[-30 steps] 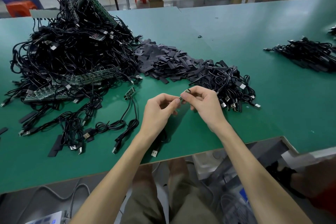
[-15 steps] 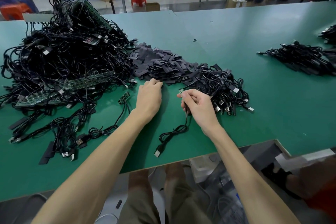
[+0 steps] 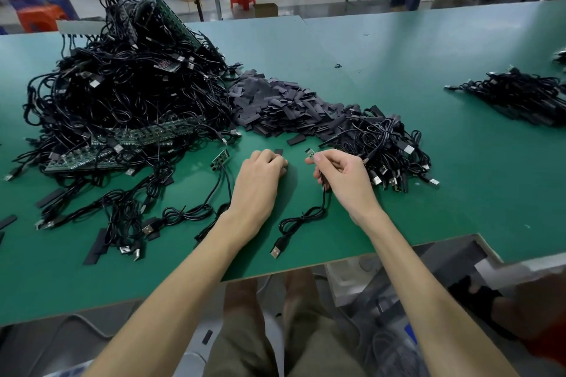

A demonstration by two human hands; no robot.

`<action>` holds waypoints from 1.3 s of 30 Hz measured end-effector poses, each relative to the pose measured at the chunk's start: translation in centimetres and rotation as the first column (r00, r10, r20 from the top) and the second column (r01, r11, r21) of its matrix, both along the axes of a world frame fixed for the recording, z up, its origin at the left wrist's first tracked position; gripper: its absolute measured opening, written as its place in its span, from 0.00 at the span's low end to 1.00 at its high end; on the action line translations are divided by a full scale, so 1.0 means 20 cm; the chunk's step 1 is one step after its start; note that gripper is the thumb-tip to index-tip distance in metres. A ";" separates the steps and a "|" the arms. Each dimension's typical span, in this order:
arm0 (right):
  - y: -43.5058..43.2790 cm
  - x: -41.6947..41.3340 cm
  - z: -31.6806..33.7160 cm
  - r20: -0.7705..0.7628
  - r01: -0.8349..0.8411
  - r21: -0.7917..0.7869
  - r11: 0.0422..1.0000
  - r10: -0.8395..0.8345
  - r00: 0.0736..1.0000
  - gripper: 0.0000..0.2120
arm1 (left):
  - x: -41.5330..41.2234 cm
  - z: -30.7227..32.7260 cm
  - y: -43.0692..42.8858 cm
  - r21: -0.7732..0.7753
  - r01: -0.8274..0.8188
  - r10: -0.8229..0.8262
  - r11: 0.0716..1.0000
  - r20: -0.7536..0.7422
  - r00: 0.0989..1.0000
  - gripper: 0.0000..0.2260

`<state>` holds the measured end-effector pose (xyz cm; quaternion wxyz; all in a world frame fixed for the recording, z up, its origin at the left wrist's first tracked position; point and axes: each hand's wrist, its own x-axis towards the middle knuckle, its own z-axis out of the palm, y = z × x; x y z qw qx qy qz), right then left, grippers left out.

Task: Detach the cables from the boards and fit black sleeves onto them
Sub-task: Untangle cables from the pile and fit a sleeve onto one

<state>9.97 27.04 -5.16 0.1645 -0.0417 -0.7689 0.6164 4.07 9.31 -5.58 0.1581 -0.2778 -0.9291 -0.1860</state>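
My right hand pinches a black cable just below its small green board end; the cable curls down to a USB plug near the table's front edge. My left hand lies knuckles-up on the green table, fingers curled over a black sleeve whose tip shows past the fingertips. A heap of black sleeves lies just beyond both hands. A big tangle of cables and green boards fills the left.
A pile of loose cables sits right of my right hand. Another cable bundle lies far right. A small board with cables attached lies left of my left hand. People stand by benches at the back.
My hands parted. The left reached to the sleeve heap and pulled back with a sleeve under its fingers. The right kept the cable's board end, and the cable dropped onto the table.
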 end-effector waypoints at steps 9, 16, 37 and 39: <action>-0.01 0.01 0.01 0.034 0.000 0.050 0.999 -0.002 0.999 0.11 | 0.05 0.03 -0.02 0.040 -0.026 0.026 0.999 0.001 1.000 0.10; -0.02 0.01 0.01 0.047 -0.027 0.111 0.993 0.022 0.999 0.09 | 0.05 0.04 -0.01 -0.005 -0.024 0.023 1.000 -0.077 0.997 0.07; -0.04 0.03 0.04 0.062 -0.042 0.147 0.988 0.033 0.998 0.09 | 0.08 0.05 -0.02 0.244 0.192 -0.234 0.950 0.158 0.959 0.11; -0.04 0.03 0.04 0.063 -0.040 0.147 0.988 0.031 0.998 0.09 | 0.08 0.05 -0.03 0.227 0.224 -0.261 0.948 0.147 0.954 0.11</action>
